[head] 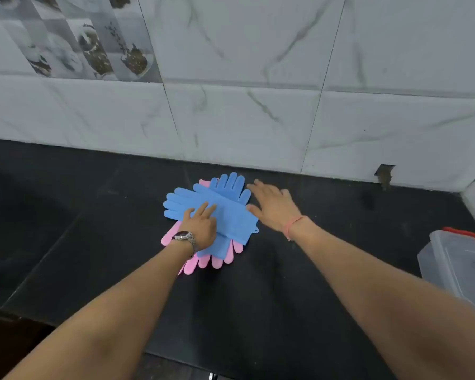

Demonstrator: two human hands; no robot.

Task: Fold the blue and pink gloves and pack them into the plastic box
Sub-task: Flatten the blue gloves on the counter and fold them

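Note:
Two blue gloves [225, 204] lie crossed on top of pink gloves [217, 260] in a pile on the black counter [285, 297]. The pink fingers stick out at the pile's near and left sides. My left hand [202, 224] rests on the blue gloves with two fingers stretched flat. My right hand [272, 205] hovers spread and open at the pile's right edge, holding nothing. The clear plastic box [455, 259] with a red part at its back stands at the far right.
A white marble-tiled wall [258, 105] rises right behind the pile. It has a small hole [384, 174] at its base on the right. The counter's front edge runs along the bottom left.

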